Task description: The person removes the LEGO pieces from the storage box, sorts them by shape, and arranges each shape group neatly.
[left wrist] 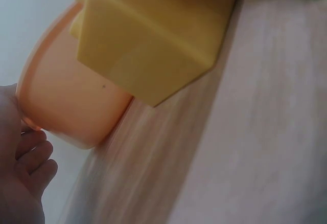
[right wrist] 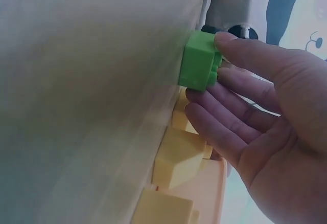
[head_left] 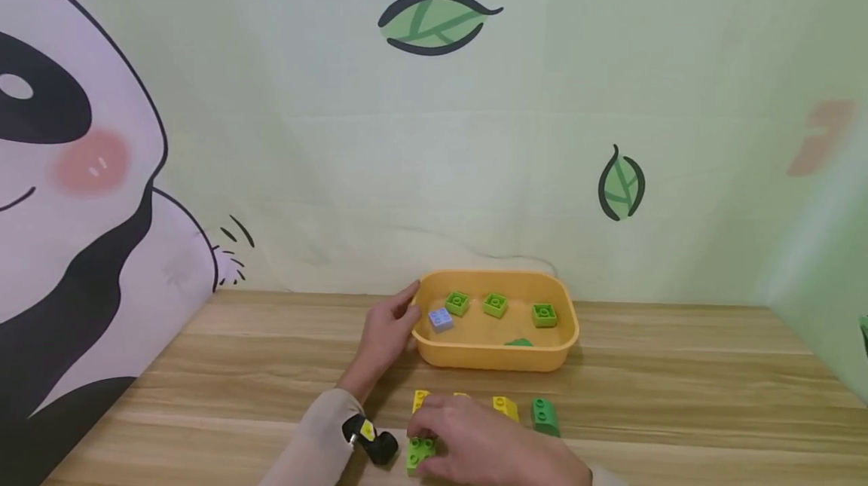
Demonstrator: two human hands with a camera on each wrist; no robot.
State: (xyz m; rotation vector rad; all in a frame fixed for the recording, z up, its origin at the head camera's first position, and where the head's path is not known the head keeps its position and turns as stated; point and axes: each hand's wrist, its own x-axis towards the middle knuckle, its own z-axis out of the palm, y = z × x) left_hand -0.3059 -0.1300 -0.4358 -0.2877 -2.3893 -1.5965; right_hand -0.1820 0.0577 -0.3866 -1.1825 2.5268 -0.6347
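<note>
My left hand [head_left: 385, 331] holds the left end of an orange plastic basket [head_left: 491, 356], thumb at the rim; in the left wrist view its other fingers [left wrist: 37, 158] curl near the outer wall. At the table's near side, my right hand [head_left: 475, 433] pinches a light green toy building block [head_left: 420, 457] between thumb and fingers. The right wrist view shows this block [right wrist: 196, 60] standing on the table, studs toward the palm. Just beyond that hand lie yellow blocks [head_left: 505, 407], partly hidden by it, and a rounded dark green block [head_left: 545, 417].
Inside the basket lie several light green blocks [head_left: 495, 305], a lavender block [head_left: 440, 319] and a darker green piece [head_left: 520, 343] partly hidden by the front wall. Behind the wooden table [head_left: 678, 373] hangs a printed cloth [head_left: 325, 132] with a panda and leaves.
</note>
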